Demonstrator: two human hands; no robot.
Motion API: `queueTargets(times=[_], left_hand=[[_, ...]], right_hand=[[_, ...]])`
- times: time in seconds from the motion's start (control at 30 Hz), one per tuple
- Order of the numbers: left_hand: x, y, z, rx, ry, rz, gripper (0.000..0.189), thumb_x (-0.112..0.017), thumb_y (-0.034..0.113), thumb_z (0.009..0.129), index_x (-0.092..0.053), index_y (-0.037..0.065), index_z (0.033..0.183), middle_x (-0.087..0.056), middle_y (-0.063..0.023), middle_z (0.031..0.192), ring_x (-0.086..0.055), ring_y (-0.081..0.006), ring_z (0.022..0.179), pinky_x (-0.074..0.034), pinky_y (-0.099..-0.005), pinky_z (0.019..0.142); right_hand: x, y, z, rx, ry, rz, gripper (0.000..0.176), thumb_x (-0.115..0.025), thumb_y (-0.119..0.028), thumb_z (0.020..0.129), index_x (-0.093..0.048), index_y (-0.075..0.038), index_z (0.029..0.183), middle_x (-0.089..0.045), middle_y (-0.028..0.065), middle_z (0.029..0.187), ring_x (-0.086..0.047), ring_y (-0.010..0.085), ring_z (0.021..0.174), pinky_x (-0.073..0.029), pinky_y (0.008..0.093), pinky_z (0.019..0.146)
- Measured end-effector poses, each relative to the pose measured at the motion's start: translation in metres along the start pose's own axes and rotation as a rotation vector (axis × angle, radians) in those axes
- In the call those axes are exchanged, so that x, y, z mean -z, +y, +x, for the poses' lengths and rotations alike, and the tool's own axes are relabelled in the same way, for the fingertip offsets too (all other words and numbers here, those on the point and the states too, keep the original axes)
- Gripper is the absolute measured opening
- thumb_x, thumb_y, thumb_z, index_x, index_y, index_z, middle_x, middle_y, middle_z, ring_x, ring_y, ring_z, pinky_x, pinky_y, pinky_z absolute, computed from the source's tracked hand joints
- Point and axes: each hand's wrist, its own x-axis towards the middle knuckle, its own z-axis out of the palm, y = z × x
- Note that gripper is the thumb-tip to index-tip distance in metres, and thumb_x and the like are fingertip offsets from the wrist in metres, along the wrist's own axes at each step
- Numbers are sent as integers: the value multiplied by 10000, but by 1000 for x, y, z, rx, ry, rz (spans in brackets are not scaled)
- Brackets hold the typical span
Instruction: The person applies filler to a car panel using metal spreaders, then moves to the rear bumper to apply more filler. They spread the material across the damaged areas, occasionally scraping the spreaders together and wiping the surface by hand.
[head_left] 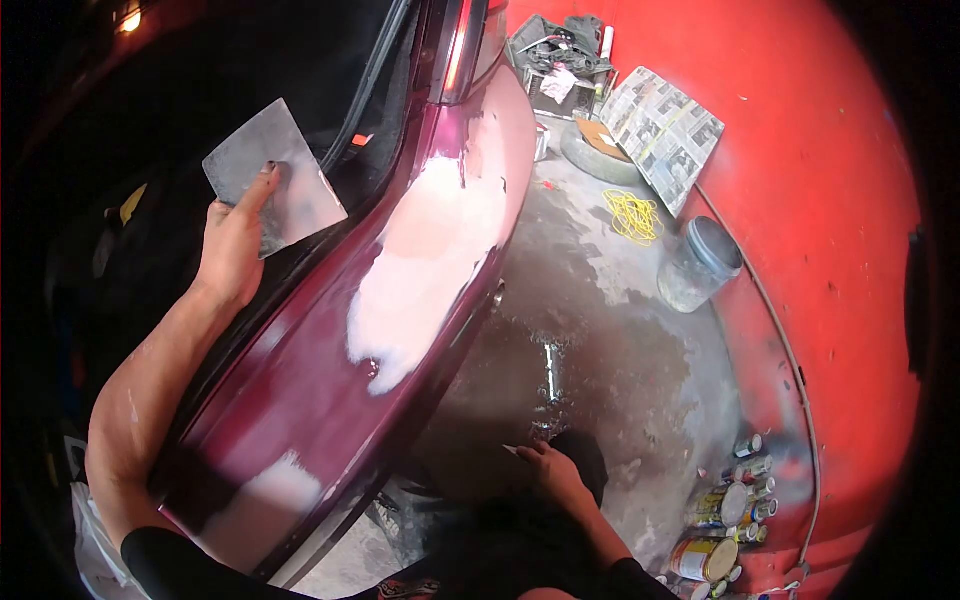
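My left hand (240,225) grips a flat grey square plate (262,165), thumb on its upper face, above the car's dark opening. A pale smear covers the plate's right corner. My right hand (556,472) is closed low over the floor, beside the car body. From its fingers pokes the small pale tip of a thin tool (511,449); the rest is hidden. Between my hands runs the maroon car panel (315,335), with a large whitish-pink filler patch (430,255) and a smaller pale patch (265,505) nearer me.
A red wall (830,250) stands on the right, with several cans (705,558) at its foot. Farther off are a lidded clear bucket (700,262), yellow cord (632,217), a tire (598,160) and a newspaper-covered board (662,130). The concrete floor (640,350) looks wet in places.
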Motion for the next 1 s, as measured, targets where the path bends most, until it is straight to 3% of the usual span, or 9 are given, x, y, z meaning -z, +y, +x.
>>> queueTargets(times=[0.17,0.37,0.57,1.0], left_hand=[[1,1,-1,5,-21,5,336,-640,269,980,-662,-19,1151,-690,-73,1073,-650,-156,958,-519,-348,883],[4,-5,3,-35,-41,1,315,-632,254,979,-683,-36,1090,-704,-84,1007,-651,-159,906,-517,-340,837],[0,-2,-2,-51,-89,-14,327,-605,265,990,-695,-38,1077,-708,-85,987,-647,-164,870,-516,-330,810],[5,-8,1,-66,-119,14,348,-634,298,975,-711,-32,1054,-710,-64,955,-648,-140,844,-510,-307,800]], right_hand=[[-4,9,-1,0,4,-7,476,-597,-84,848,-623,-121,1323,-635,206,1078,-659,405,973,-546,458,837],[-15,30,2,-1,-29,-81,526,-548,-65,892,-566,-175,1407,-625,209,1216,-653,399,1070,-529,436,920],[-9,17,5,-90,-34,14,516,-533,-53,885,-593,-188,1380,-624,187,1226,-648,402,1077,-517,438,939],[12,-24,10,-48,-58,-15,489,-548,-26,852,-619,-122,1327,-613,215,1250,-636,420,1098,-529,450,918]])
